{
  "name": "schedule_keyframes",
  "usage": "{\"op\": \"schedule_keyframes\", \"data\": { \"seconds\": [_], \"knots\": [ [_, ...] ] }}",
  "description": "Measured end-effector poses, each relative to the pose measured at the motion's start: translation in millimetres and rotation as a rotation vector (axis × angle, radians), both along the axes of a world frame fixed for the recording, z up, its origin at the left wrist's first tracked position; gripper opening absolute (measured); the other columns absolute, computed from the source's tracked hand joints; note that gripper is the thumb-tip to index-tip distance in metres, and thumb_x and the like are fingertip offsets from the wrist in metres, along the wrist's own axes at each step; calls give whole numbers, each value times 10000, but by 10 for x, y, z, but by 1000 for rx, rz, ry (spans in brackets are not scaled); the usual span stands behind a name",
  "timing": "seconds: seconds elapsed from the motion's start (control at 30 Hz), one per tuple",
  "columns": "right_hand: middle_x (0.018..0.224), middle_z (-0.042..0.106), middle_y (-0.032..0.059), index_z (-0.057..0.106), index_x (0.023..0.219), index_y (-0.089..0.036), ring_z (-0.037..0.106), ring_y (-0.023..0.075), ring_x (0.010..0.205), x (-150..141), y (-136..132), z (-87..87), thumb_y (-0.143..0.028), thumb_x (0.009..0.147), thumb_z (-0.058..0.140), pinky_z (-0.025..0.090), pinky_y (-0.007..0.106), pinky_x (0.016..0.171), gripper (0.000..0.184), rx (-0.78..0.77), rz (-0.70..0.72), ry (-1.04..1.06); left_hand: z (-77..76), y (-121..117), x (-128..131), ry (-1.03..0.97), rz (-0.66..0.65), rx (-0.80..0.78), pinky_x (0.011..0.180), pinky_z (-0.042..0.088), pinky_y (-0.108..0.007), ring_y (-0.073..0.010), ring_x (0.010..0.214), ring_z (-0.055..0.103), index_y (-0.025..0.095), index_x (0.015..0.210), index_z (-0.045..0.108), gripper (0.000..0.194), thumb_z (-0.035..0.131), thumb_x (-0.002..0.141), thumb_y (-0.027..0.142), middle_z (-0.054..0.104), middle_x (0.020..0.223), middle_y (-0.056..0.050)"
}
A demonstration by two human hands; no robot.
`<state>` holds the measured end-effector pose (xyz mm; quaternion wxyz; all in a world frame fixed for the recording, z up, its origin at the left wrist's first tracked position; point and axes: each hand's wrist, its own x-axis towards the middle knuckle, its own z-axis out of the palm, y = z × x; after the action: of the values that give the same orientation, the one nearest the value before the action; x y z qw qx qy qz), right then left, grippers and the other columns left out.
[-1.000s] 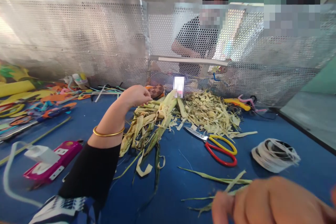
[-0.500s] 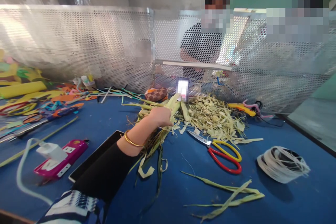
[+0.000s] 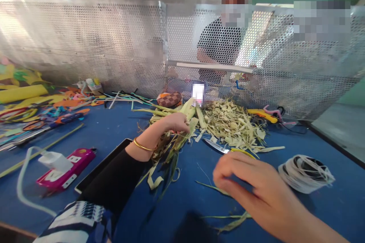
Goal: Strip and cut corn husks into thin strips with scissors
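My left hand, with a gold bangle at the wrist, is closed round some pale green-yellow corn husks. They stick out above and below the fist, and my fingertips are partly hidden among them. Leafy strips hang from the bunch onto the blue table. My right hand hovers over the front right of the table, loosely curled, with a gap between thumb and fingers and nothing visible in it. It covers most of the scissors, whose blades show beyond it. Loose husk strips lie partly beneath it.
A heap of shredded husks lies behind the scissors. At right stands a spool of white cord. On the left are a magenta power strip, a dark tray and coloured scraps. Behind a perforated metal screen stands a person.
My right hand has come in from the lower right, over the scissors' handles. My left hand stays at the husks, shifted slightly. The whole view has tipped a little.
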<state>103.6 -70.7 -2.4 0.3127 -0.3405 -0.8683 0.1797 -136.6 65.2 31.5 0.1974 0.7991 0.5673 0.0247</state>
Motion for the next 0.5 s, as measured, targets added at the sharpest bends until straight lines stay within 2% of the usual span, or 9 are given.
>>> {"op": "schedule_keyframes", "data": {
  "seconds": [0.03,0.1,0.13,0.2,0.27,0.33,0.43,0.5],
  "knots": [
    [807,659,46,642,786,-245,608,191,771,-146,39,93,-351,867,534,484,333,731,171,-51,-62,10,19,-15,5,-126,4,-28,492,434,-226,-121,489,517,158,565,560,174,569,645,312,533,506,7],
    [842,670,52,634,799,-226,621,209,803,-320,171,142,-351,810,590,487,359,748,133,-172,-194,111,38,-46,47,-384,2,-82,467,419,-215,-107,497,495,169,560,508,198,606,636,324,494,512,26],
    [872,681,61,633,832,-219,630,222,833,-359,252,111,-377,774,622,494,368,760,168,-278,-266,214,35,-61,84,-482,-10,-104,466,421,-215,-109,516,503,173,570,498,212,620,635,333,494,527,26],
    [954,693,76,628,942,-212,639,235,905,-382,401,-7,-431,711,676,498,378,811,323,-510,-291,452,11,-92,181,-605,-30,-130,470,435,-227,-125,549,533,175,603,505,223,643,634,347,517,558,13],
    [964,696,72,614,1033,-212,642,231,904,-387,491,-120,-466,643,735,510,363,791,481,-674,-292,646,-24,-125,285,-650,-50,-150,477,448,-244,-142,562,558,169,635,528,225,661,626,350,549,579,-5],
    [926,697,53,615,1052,-213,643,207,833,-406,515,-181,-466,593,778,520,324,717,548,-787,-270,748,-42,-160,362,-661,-82,-192,493,463,-251,-154,584,583,160,662,559,227,672,619,353,578,599,-19],
    [807,684,25,657,908,-184,615,148,685,-442,493,-187,-438,572,800,503,249,598,445,-918,-240,780,-7,-179,345,-642,-124,-261,527,484,-251,-166,630,619,157,714,614,272,643,656,421,632,661,-37],
    [712,660,12,665,805,-166,585,119,604,-447,485,-172,-421,574,801,478,213,528,370,-963,-261,810,38,-143,228,-538,-67,-280,549,497,-264,-167,626,633,155,728,642,343,548,733,484,679,740,-67]
  ]
}}
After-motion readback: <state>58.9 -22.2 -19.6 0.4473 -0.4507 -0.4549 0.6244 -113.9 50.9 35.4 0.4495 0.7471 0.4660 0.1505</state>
